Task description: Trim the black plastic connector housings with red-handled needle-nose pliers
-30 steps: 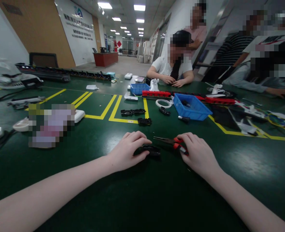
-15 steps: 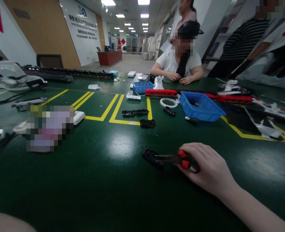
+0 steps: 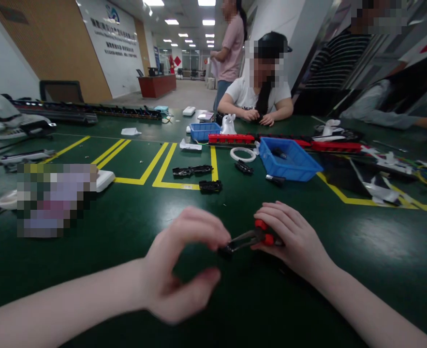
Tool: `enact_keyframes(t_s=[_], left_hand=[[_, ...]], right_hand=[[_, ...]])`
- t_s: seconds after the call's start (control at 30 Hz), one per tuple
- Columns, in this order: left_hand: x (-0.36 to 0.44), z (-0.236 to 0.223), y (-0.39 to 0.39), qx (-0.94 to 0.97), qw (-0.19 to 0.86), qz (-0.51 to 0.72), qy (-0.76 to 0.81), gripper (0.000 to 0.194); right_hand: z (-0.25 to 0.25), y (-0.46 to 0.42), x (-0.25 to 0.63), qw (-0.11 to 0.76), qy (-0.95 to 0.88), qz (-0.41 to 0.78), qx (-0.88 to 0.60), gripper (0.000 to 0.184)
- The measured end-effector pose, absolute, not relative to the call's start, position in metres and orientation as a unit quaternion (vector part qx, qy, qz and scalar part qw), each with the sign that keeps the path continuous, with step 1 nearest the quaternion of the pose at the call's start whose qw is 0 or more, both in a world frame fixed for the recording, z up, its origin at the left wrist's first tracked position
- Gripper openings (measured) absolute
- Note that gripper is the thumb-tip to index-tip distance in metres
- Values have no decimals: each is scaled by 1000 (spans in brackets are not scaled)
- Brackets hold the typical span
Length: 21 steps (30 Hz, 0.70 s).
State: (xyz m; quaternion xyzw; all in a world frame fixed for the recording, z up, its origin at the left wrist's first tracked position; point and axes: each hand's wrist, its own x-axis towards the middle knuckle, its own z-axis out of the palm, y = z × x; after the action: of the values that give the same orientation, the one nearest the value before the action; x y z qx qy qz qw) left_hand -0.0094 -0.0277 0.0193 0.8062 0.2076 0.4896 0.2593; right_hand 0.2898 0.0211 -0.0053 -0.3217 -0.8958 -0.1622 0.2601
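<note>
Right hand (image 3: 296, 236) grasping red-handled pliers (image 3: 258, 233), left hand (image 3: 164, 266) unclenched, near black part (image 3: 225, 251)

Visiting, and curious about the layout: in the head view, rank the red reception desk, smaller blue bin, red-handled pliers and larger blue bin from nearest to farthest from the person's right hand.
1. Red-handled pliers: gripped in the right hand.
2. Larger blue bin: on the table, ahead.
3. Smaller blue bin: farther back, leftward.
4. Red reception desk: background, past the table.
</note>
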Motion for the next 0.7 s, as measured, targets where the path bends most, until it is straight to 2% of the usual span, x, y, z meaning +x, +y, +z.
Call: enact_keyframes(t_s=[0.17, 0.27, 0.37, 0.57, 0.7], left_hand=[[1, 9, 21, 863, 294, 259, 320, 68], [1, 10, 23, 880, 294, 180, 327, 77], [3, 14, 20, 891, 287, 147, 320, 75], [8, 13, 20, 889, 281, 142, 332, 68], [7, 6, 26, 893, 275, 142, 327, 70]], right_hand=[[-4, 20, 290, 244, -902, -106, -341, 43], [-4, 19, 291, 238, -898, -62, -364, 42], [-3, 17, 294, 227, -900, -30, -370, 36], [3, 19, 303, 239, -888, 12, -392, 5], [6, 21, 305, 238, -890, 5, -388, 8]])
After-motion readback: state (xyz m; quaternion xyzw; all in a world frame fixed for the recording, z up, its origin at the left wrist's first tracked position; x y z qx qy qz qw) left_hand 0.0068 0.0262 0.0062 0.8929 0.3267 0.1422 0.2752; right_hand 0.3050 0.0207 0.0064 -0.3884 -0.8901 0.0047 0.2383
